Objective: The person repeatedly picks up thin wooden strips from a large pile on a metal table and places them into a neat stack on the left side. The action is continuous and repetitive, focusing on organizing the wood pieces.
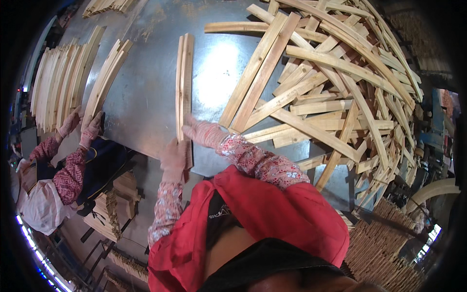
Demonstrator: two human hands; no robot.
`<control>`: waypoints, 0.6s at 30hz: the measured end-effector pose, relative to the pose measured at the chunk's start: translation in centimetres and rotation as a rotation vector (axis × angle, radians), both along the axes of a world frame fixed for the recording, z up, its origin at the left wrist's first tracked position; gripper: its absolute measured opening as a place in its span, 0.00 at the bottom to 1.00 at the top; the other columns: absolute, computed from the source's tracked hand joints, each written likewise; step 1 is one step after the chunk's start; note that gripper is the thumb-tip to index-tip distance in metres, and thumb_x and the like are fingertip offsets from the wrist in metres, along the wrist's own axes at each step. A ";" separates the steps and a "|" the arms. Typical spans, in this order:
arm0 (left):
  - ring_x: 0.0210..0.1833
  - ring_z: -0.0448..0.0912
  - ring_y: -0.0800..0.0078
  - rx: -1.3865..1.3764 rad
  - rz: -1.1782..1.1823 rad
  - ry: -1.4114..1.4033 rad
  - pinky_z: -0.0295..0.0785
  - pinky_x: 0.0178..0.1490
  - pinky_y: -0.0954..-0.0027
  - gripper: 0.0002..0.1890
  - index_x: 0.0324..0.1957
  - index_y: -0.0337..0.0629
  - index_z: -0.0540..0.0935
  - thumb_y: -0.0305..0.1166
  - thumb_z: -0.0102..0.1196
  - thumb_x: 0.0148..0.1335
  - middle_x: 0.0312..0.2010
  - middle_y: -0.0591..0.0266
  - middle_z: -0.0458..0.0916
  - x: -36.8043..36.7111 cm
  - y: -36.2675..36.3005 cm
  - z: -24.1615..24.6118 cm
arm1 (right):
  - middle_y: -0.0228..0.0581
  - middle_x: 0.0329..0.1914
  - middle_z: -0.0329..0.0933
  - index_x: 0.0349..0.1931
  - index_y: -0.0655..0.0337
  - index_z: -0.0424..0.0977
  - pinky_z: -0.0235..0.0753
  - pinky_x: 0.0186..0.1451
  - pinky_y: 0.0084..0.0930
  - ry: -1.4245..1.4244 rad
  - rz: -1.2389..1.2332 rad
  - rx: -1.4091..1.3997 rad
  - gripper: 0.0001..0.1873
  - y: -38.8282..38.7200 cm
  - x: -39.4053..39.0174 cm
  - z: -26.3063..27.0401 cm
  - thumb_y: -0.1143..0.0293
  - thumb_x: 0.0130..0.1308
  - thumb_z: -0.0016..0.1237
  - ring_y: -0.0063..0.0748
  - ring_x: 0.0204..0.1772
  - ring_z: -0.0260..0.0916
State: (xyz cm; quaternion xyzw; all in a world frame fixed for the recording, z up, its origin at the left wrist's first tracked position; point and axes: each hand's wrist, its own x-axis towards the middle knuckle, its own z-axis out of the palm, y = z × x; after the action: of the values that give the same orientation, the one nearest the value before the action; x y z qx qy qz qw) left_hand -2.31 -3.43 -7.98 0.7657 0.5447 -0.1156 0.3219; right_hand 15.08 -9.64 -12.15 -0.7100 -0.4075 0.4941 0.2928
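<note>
A small bundle of long, narrow wooden strips [184,84] lies lengthwise before me on a metal-topped table [153,73], its near end reaching the table's front edge. My left hand [174,156], in a pale pink knit glove, grips the left side of the bundle near that end. Against the bundle's right side is my right hand [205,132], gloved alike and blurred. Its fingertips meet the wood, but their grip is unclear. Two loose wooden strips [259,73] lie side by side, slanting, to the right of my right hand.
A large jumbled heap of wooden strips [328,87] covers the table's right side. At left, a co-worker's gloved hands [81,126] are at another bundle [107,78], beside a row of aligned strips [62,84]. Stacked wood [379,241] stands at lower right.
</note>
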 end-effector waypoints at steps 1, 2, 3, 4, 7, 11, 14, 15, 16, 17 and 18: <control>0.53 0.83 0.44 0.022 -0.013 -0.041 0.76 0.56 0.47 0.32 0.58 0.44 0.78 0.59 0.59 0.64 0.50 0.44 0.85 0.8 -0.8 0.6 | 0.65 0.67 0.74 0.74 0.66 0.60 0.67 0.75 0.48 -0.095 0.010 -0.021 0.42 0.0 -0.1 0.9 0.39 0.73 0.40 0.59 0.70 0.73; 0.55 0.83 0.44 0.072 -0.066 0.040 0.76 0.57 0.48 0.34 0.59 0.43 0.77 0.59 0.63 0.61 0.51 0.44 0.85 0.7 -1.2 -0.5 | 0.62 0.69 0.73 0.75 0.64 0.60 0.65 0.77 0.46 -0.189 0.024 -0.041 0.42 0.1 0.5 1.7 0.38 0.74 0.40 0.58 0.71 0.71; 0.56 0.83 0.45 0.114 -0.103 0.124 0.76 0.58 0.48 0.36 0.59 0.42 0.76 0.59 0.66 0.58 0.52 0.44 0.84 0.1 -1.7 -1.8 | 0.63 0.72 0.68 0.76 0.67 0.57 0.62 0.79 0.45 -0.403 -0.084 -0.030 0.45 -0.7 2.1 2.9 0.39 0.72 0.44 0.57 0.75 0.66; 0.56 0.83 0.45 0.062 -0.056 0.098 0.76 0.59 0.49 0.36 0.59 0.42 0.76 0.57 0.67 0.57 0.53 0.44 0.84 0.6 -1.9 -1.4 | 0.63 0.76 0.63 0.77 0.70 0.54 0.58 0.81 0.44 -0.619 -0.237 -0.051 0.48 -1.7 4.2 4.0 0.40 0.70 0.48 0.57 0.78 0.60; 0.58 0.82 0.46 -0.058 0.069 0.022 0.76 0.61 0.50 0.37 0.59 0.41 0.76 0.55 0.70 0.55 0.53 0.43 0.84 1.4 -2.2 -0.5 | 0.66 0.81 0.53 0.78 0.77 0.47 0.53 0.84 0.39 -0.885 -0.876 0.071 0.55 -4.8 11.1 4.9 0.44 0.67 0.57 0.57 0.83 0.51; 0.59 0.82 0.47 -0.022 0.060 0.077 0.76 0.62 0.50 0.37 0.64 0.46 0.75 0.53 0.67 0.56 0.53 0.46 0.84 1.3 -1.2 -1.1 | 0.63 0.52 0.82 0.62 0.70 0.70 0.76 0.63 0.46 -0.301 -0.890 -0.099 0.40 -7.2 17.8 1.4 0.46 0.58 0.61 0.57 0.57 0.81; 0.58 0.82 0.47 0.102 0.061 0.123 0.76 0.61 0.49 0.32 0.61 0.49 0.76 0.53 0.64 0.58 0.53 0.48 0.84 -0.4 -0.4 -0.4 | 0.61 0.52 0.82 0.62 0.68 0.70 0.76 0.62 0.46 -0.262 -0.905 0.045 0.36 -6.7 15.5 1.6 0.46 0.65 0.56 0.56 0.57 0.80; 0.58 0.82 0.47 0.095 0.043 0.132 0.77 0.60 0.49 0.31 0.60 0.49 0.76 0.53 0.64 0.59 0.54 0.49 0.84 -0.8 -0.1 0.0 | 0.61 0.52 0.82 0.63 0.68 0.70 0.76 0.63 0.46 -0.177 -0.935 0.057 0.36 -6.3 13.3 1.0 0.46 0.67 0.55 0.56 0.58 0.80; 0.58 0.82 0.46 0.085 0.029 0.144 0.77 0.60 0.48 0.31 0.60 0.48 0.76 0.53 0.64 0.59 0.54 0.49 0.84 -1.3 0.1 0.4 | 0.62 0.53 0.81 0.63 0.68 0.69 0.76 0.64 0.47 -0.251 -0.876 -0.088 0.36 -5.3 10.1 3.3 0.45 0.69 0.53 0.57 0.58 0.80; 0.58 0.82 0.45 0.077 0.011 0.153 0.77 0.60 0.48 0.30 0.59 0.48 0.76 0.53 0.64 0.59 0.55 0.49 0.84 -1.6 0.4 0.7 | 0.62 0.55 0.80 0.64 0.68 0.69 0.76 0.65 0.48 -0.319 -0.799 -0.230 0.36 -4.1 6.9 5.5 0.44 0.71 0.50 0.58 0.59 0.79; 0.58 0.81 0.43 0.055 -0.007 0.148 0.76 0.59 0.48 0.32 0.60 0.49 0.75 0.56 0.65 0.59 0.56 0.49 0.83 -1.8 0.6 0.4 | 0.60 0.58 0.80 0.66 0.67 0.68 0.75 0.67 0.49 -0.288 -0.653 -0.265 0.36 -3.3 5.0 4.7 0.43 0.73 0.47 0.59 0.62 0.78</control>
State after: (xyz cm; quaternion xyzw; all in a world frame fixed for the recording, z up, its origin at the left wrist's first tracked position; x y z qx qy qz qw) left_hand -4.16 -2.82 -7.61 0.7654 0.5674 -0.1582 0.2592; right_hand 20.03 -12.94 -7.49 -0.8963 -0.1295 0.3185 0.2802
